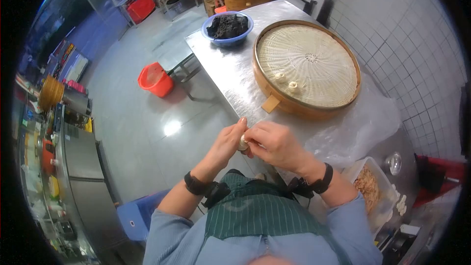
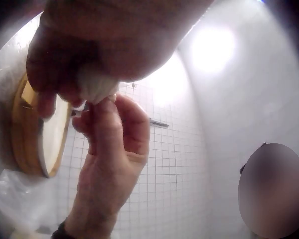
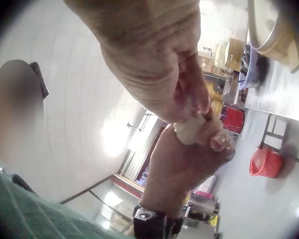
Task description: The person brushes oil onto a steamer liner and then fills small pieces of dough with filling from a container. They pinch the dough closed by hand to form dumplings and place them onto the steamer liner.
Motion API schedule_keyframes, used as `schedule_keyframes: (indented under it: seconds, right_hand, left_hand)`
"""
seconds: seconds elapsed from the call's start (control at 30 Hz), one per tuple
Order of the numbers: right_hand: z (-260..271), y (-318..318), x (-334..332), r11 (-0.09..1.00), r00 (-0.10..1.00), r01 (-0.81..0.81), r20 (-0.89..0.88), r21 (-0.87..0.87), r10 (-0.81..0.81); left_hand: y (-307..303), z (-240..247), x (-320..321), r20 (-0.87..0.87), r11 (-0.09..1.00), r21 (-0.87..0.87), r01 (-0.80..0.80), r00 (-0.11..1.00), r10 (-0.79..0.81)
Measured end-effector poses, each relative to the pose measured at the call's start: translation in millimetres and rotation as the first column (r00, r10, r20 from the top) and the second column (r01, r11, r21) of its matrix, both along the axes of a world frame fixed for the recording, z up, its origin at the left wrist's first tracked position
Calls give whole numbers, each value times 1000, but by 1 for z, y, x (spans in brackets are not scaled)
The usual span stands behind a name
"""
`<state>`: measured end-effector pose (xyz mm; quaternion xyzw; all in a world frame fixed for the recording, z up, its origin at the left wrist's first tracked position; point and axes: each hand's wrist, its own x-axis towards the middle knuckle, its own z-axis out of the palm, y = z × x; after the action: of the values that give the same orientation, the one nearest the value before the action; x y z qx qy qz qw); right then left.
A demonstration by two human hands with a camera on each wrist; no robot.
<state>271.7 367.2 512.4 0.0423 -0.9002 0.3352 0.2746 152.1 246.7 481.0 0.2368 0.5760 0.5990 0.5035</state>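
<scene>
A small white dough bun is held between both hands in front of the apron. The left hand cups it in curled fingers, and the right hand pinches its edge with thumb and fingertips. From the left wrist view the bun shows pleats, with the right hand's fingertips at its gathered edge. In the right wrist view the dough lies in the left hand. Two shaped buns sit on the round bamboo steamer.
On the metal table stands a blue basin with dark contents. A plastic sheet lies beside the steamer. At right is a tub of filling near dough pieces. A red bucket is left of the table.
</scene>
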Motion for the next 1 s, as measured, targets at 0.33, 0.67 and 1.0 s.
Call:
schedule_keyframes:
  seconds: [0.33,0.67,1.0]
  right_hand:
    - [-3,31,-4,983,987,160,-8,91,-160]
    - [-4,69,-31,694,944,288,319,-659,-89]
    - [-19,60,-55,760,789,602,329,-243,-520]
  left_hand:
    - [55,-5,-23,-45,974,-56,219,974,-222]
    - [116,-23,-74,-81,938,-48,342,935,-345]
    - [164,-54,-86,223,897,-69,437,883,-413]
